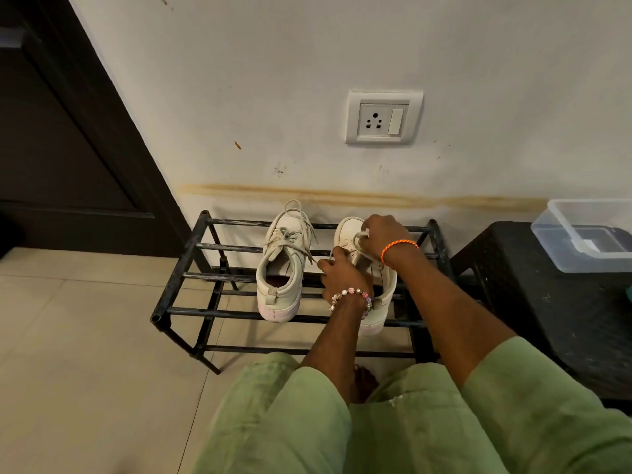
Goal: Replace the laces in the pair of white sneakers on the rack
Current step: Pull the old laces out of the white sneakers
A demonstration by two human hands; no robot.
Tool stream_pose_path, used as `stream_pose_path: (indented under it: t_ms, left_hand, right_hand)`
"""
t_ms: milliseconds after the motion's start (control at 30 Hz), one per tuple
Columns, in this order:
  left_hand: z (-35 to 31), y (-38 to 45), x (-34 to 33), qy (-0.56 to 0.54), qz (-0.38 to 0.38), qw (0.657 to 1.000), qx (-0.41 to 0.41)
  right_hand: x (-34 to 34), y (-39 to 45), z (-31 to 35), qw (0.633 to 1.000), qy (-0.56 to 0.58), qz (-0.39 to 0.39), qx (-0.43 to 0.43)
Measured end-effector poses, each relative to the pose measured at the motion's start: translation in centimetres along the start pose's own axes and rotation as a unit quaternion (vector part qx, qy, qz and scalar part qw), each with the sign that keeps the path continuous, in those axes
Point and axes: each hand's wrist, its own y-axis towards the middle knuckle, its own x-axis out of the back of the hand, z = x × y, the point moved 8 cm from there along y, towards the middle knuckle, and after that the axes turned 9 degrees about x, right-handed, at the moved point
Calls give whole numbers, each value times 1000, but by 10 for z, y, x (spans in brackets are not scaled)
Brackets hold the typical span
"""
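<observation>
I see both white sneakers on the top bars of the black rack [191,248], toes toward its back edge by the wall. The left sneaker [281,265] sits laced and untouched near the rack's middle. My left hand [342,275] curls round the right sneaker [383,285] at its tongue, while my right hand [384,236] pinches its lace [359,236] toward the toe, nearer the rack's right end.

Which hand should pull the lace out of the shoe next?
Probably the right hand: it already pinches the lace near the toe of the right shoe, while the left hand steadies that shoe.
</observation>
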Motion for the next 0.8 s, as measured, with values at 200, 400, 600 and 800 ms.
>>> stream_pose_path:
  t_ms: [200,400,600,800]
  left_hand:
    - [-1,0,-1,1,-3,1000,0]
    - [-1,-1,0,5,-5,1000,-2]
    - [-1,-3,0,13,10,1000,4]
    - [-1,-4,1,18,5,1000,-1]
  right_hand:
    - [-1,-11,2,997,-65,2,36]
    - [8,-34,-9,989,45,-137,18]
    - [20,-62,-28,887,337,-309,-69]
    - [22,-40,-27,788,519,-307,-127]
